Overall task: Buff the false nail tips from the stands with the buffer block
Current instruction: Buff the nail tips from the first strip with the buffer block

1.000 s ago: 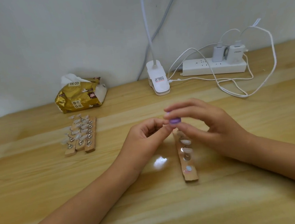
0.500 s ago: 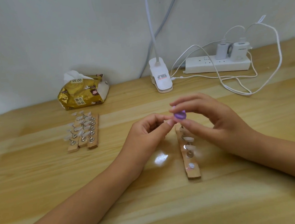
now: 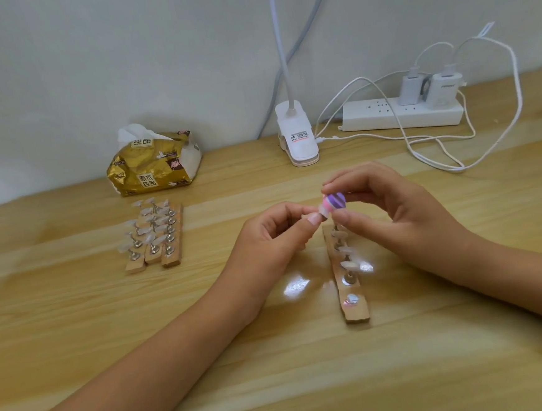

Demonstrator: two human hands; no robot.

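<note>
Head view, hands: both hands are up above the wooden table (image 3: 77,318), close together in the middle.
Right hand (image 3: 390,209): its fingers are curled in, and the thumb and first fingers pinch the small buffer block (image 3: 335,201). The block is purple with pink and white at one end.
Left hand (image 3: 272,234): it is nearly closed, with the thumb pressed to the first finger. The pinch touches the pink end of the block. A small pale bit shows there; it may be a nail tip, but it is too small to tell.
Near stand (image 3: 346,274): a wooden strip lying flat on the table, just under the hands. It has a row of little metal pegs. Some pegs near the hands hold clear false nail tips (image 3: 349,265). The two pegs closest to the camera are bare.
Other stands (image 3: 155,237): three wooden strips side by side, well off to the left. They are full of clear nail tips on pegs.
Tissue pack (image 3: 154,164): gold, with a white tissue sticking out, behind the three strips by the wall.
Clip lamp (image 3: 296,135): white, standing at the back of the table.
Power strip (image 3: 402,114): white, at the back right, with two chargers plugged in and white cables looping on the table.
</note>
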